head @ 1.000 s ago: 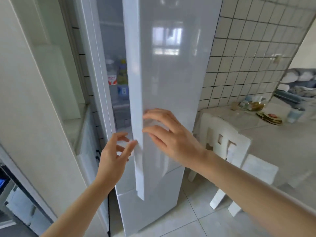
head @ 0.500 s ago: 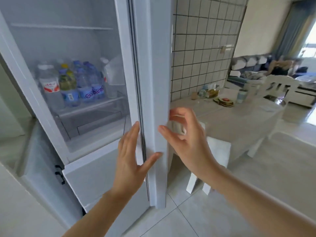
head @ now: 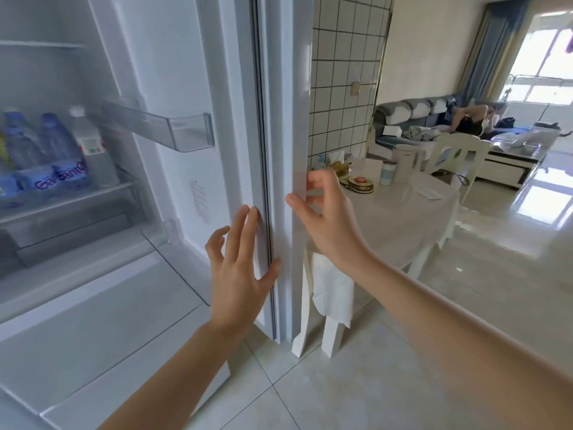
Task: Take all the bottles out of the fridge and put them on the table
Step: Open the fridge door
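white fridge door (head: 279,144) stands swung wide, edge-on at centre frame. left hand (head: 238,268) lies flat with straight fingers against its inner face, gripping nothing; right hand (head: 325,221) hooks loosely round the outer edge, thumb on the near side. bottles (head: 52,156) sit clustered on a fridge shelf (head: 71,203) at nine o'clock, blue-labelled ones beside a clear one. table (head: 400,218) at two o'clock carries dishes and a cup but no fridge bottles, so i judge only the opening is done; every bottle is left to carry.
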### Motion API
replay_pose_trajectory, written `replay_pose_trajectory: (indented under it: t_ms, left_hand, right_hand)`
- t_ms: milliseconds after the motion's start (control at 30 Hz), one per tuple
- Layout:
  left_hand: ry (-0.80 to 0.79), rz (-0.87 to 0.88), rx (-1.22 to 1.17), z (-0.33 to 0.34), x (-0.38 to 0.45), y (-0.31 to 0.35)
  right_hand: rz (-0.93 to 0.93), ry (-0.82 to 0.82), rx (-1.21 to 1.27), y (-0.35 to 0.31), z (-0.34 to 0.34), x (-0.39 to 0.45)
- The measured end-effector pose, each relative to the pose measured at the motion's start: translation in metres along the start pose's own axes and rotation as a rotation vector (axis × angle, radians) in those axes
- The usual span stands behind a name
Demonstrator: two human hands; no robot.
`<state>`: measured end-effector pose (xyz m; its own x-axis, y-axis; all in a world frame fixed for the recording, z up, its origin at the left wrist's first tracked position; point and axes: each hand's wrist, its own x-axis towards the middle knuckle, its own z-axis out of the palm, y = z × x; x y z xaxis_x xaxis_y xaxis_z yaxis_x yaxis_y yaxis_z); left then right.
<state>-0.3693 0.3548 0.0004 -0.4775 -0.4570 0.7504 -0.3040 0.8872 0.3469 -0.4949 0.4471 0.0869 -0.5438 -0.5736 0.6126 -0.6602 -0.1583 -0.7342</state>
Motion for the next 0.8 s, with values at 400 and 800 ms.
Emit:
replay_pose_trajectory:
  t_ms: [400,800]
  left_hand:
    - [-0.157,0.097,0.182,0.117,0.07,0.016]
    - [-0.018,0.205,0.131,0.221,0.131,0.008]
  right_hand:
    - [0.036,0.042,-0.121,0.111,-0.05,0.094]
    - [0.04,0.06,-0.141,0.19,-0.061,0.176]
